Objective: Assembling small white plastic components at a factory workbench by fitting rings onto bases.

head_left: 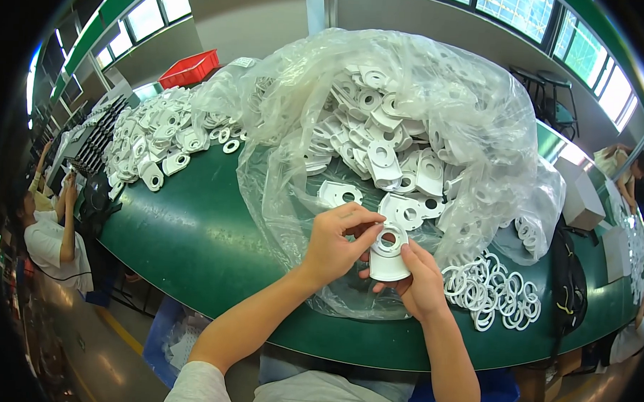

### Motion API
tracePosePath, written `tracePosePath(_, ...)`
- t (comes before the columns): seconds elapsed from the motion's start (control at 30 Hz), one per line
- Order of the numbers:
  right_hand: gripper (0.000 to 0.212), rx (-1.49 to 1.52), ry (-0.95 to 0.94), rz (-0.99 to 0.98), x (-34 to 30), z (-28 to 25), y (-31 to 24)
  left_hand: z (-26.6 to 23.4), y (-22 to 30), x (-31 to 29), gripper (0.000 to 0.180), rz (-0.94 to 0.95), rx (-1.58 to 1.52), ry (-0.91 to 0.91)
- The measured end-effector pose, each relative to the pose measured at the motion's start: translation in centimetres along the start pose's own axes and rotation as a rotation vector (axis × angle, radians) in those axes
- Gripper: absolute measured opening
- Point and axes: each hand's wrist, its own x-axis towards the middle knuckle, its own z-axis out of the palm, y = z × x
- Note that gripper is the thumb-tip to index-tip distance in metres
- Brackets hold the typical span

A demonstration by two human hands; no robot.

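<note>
One light-coloured shirt (pixel 320 398) fills the lower edge, nearest the camera. Two bare hands meet ahead of it around one white plastic plate (pixel 389 268) with a round-holed end, held up over the near part of the table. The left hand (pixel 334 241) pinches the rim of that end between thumb and fingertips; the right hand (pixel 422 283) grips the plate's side, thumb on top, fingers curled underneath. One heap of loose white rings (pixel 490 291) lies to the right, too tangled to count. Beyond the hands, one large clear plastic bag (pixel 275 199) gapes around a pile of similar plates (pixel 381 160), uncountable. A second such pile (pixel 152 136) sits farther left on the green table (pixel 184 224), near one red crate (pixel 190 68).
</note>
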Motion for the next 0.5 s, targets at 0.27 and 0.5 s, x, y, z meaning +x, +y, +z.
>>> tracePosePath(0.27, 0.036, -0.164, 0.021, -0.061, 0.07, -0.03, 0.47, -0.03, 0.28, 0.02, 0.014, 0.044, 0.12, -0.006)
tracePosePath(0.5, 0.036, -0.137, 0.021, -0.124, 0.13, -0.32, 0.39, -0.18, 0.02, 0.19, 0.014, 0.098, 0.057, 0.042)
